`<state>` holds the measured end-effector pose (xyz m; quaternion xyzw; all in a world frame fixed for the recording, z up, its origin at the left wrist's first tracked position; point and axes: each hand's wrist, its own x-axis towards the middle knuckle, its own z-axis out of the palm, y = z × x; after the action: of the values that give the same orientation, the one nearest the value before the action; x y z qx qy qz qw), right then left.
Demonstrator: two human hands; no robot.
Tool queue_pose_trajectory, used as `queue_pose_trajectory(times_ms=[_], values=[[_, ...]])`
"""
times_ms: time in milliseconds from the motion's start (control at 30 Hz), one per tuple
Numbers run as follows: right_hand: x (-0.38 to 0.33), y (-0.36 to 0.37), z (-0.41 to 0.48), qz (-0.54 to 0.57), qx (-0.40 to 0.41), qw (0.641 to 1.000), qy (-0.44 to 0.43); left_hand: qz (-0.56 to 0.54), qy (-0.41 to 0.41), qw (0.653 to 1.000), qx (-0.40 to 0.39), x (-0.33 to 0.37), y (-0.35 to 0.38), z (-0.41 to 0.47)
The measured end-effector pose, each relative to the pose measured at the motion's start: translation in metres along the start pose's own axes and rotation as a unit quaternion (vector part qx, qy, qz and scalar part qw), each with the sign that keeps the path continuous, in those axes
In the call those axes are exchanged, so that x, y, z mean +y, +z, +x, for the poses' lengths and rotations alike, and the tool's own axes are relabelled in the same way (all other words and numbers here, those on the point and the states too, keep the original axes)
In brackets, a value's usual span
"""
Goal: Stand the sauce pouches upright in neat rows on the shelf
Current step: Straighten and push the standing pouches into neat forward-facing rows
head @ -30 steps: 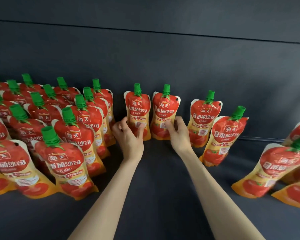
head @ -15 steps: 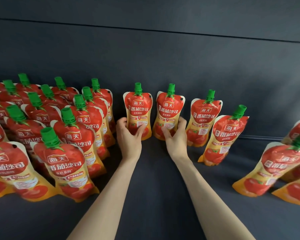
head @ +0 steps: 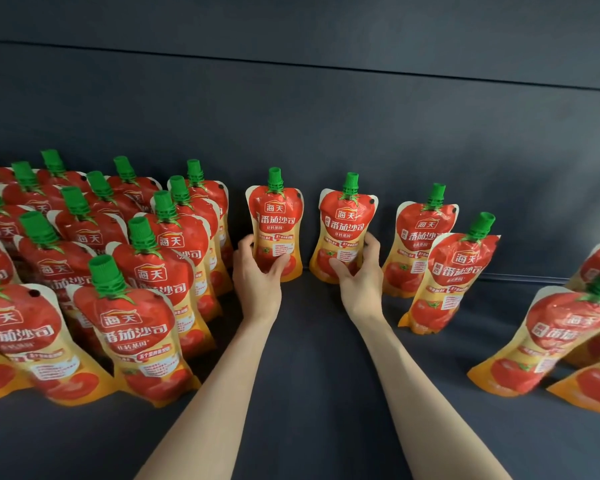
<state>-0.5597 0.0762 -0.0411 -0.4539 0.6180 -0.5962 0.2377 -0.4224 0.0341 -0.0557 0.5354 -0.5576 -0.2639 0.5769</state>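
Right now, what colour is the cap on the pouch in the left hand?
Green cap on the pouch in the left hand; head view shows it best.

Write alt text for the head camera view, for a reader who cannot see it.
The left hand grips one green-capped tomato sauce pouch and the right hand grips its neighbour, both at the back of a dark shelf. Packed rows of pouches stand to the left; leaning pouches sit to the right.
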Motion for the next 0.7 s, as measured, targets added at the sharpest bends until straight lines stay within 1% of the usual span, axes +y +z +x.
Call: queue_pose_trajectory(times_ms=[400, 700], values=[[0.0039, -0.0011, 0.0017, 0.010, -0.035, 0.999, -0.006, 0.006, 0.002, 1.000, 0.004, -0.0007, 0.0012, 0.0016], [0.0042, -0.0006, 0.0017, 0.005, -0.032, 0.999, -0.001, 0.016, -0.003, 1.000, -0.002, -0.0008, 0.0005, 0.0020]])
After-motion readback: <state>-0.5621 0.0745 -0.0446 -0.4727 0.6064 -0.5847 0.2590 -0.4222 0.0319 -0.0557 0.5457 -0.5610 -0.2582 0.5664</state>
